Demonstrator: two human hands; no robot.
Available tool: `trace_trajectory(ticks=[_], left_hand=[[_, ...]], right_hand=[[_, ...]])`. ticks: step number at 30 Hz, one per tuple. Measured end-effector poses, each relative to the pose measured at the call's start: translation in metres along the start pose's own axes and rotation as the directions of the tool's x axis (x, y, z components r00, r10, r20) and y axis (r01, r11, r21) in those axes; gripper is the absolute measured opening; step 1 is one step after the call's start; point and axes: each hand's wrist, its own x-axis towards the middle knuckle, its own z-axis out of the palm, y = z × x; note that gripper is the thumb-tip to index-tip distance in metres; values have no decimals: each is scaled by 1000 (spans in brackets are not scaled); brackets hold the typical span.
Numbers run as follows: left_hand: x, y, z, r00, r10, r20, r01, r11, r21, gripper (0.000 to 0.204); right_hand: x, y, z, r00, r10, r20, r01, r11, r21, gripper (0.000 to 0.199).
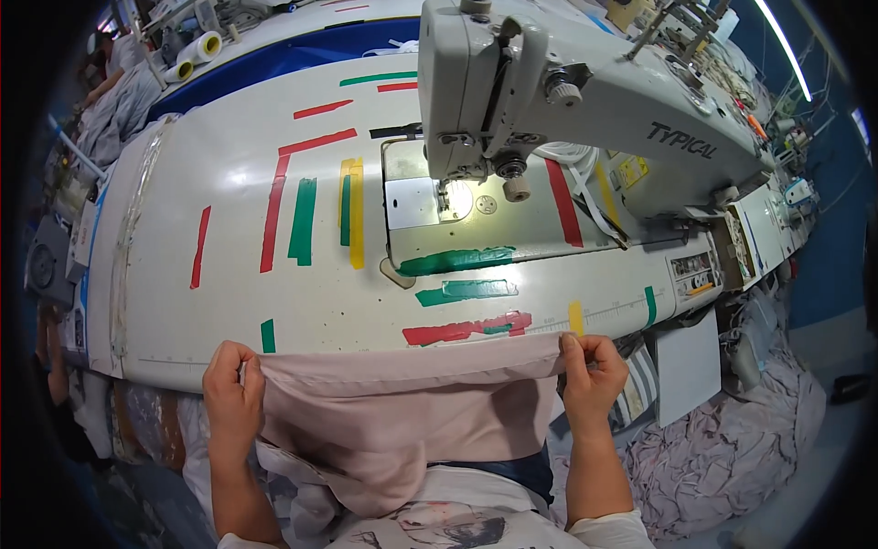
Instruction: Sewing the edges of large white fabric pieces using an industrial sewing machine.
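Observation:
A pale pink piece of fabric point(412, 403) is stretched along the near edge of the sewing table point(238, 119), with a wide stitched hem across its top. At its left corner my left hand point(234, 389) pinches the hem. My right hand point(593, 371) grips the opposite corner between thumb and fingers, beside a yellow tape mark. Below the hem the cloth hangs in loose folds toward my lap. Beyond it stands a white sewing machine point(585, 91), its lit needle area over a metal plate point(416, 203). Neither hand touches the machine.
Red, green and yellow tape strips point(302, 220) mark the tabletop. White elastic or tape point(581, 174) lies behind the needle. A small tray point(695, 274) is set into the table's right side. Crumpled pinkish cloth point(732, 439) is heaped at lower right. Thread cones point(206, 46) stand at far left.

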Motion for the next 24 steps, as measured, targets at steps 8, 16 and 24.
trace_trajectory(ticks=[8, 16, 24], left_hand=[[8, 1, -6, 993, 116, 4, -116, 993, -9, 5], [7, 1, -22, 962, -67, 266, 115, 979, -168, 9], [12, -2, -24, 901, -102, 421, 287, 869, -403, 7]], right_hand=[[1, -1, -1, 996, 79, -45, -82, 993, -79, 16], [1, 15, -2, 999, 23, -34, -25, 998, -63, 20], [0, 14, -5, 997, 74, -35, -77, 992, -103, 22]])
